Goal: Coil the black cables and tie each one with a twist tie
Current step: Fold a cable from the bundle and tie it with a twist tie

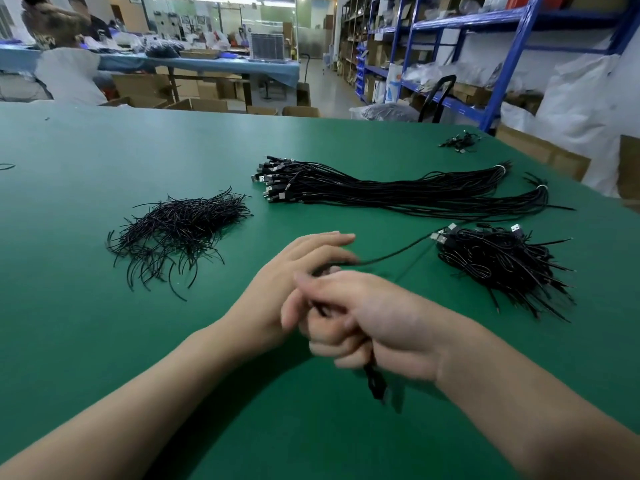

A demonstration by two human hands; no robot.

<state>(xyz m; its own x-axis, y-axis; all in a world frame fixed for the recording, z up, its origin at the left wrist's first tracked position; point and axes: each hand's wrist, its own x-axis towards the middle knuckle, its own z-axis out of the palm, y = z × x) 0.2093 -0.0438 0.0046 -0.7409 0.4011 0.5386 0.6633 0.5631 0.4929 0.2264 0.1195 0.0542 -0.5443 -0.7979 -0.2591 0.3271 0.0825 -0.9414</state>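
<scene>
Far left on the flat green table top [86, 150] lies the loose heap of short black wire twist ties [180, 230], with no hand on it. Your left hand [294, 282] is spread, fingers straight and pointing right, and seems to serve as the former for the coil. Your right hand [377, 327] is curled, pinching the thin black cable [398, 252] against those fingers (motion blur hides how many turns are on). So I judge you are in the coiling step, with 1 cable in hand and no tie on it yet.

The unwound length runs from your hands up and to the right. Its long axis follows that diagonal, and its far end points toward the pile of coiled black cables [502, 268]. A short dark loop hangs below your right hand. Behind, the long bundle of straight black cables [398, 194] lies left to right, with its plugs at the left.

Next, I judge, you need to draw in the remaining slack, hold the coil closed with 1 hand, and reach left for 1 tie.
</scene>
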